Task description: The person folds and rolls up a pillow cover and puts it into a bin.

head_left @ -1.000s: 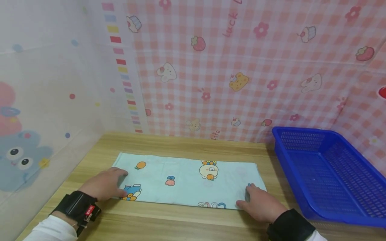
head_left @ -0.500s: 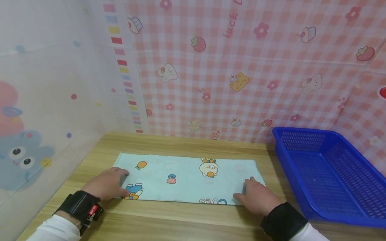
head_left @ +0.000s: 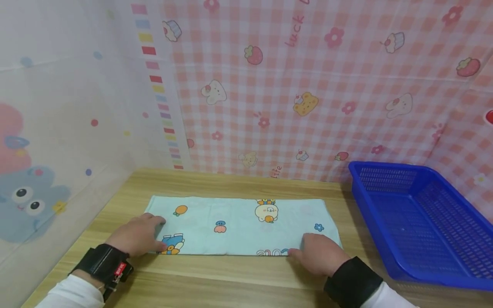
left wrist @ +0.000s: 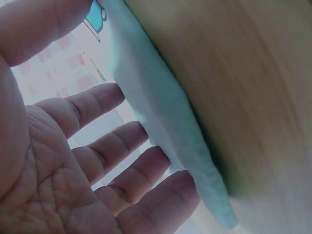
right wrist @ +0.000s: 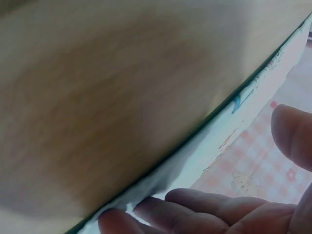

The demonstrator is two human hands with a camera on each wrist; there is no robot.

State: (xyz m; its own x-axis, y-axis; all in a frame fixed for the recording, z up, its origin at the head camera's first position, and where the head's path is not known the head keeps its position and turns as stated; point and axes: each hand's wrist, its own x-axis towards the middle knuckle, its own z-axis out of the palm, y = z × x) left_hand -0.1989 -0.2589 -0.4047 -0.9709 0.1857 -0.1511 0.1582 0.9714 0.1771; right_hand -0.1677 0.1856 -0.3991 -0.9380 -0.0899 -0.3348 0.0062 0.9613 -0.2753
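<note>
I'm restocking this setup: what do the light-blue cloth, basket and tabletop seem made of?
Cloth: fabric, perhaps cotton, matte and printed; soft edge, slight creases.
Basket: probably moulded plastic, faint sheen; even blue, regular perforations.
Tabletop: wood or wood-look laminate, low sheen, can't tell which; streaky grain.

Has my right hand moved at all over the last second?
Yes. In the head view, your right hand has shifted left along the folded cloth, away from the blue basket.

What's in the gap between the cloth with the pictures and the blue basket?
Just a bare strip of wooden table lies between the cloth and the blue basket. You can see it in the head view.
</note>
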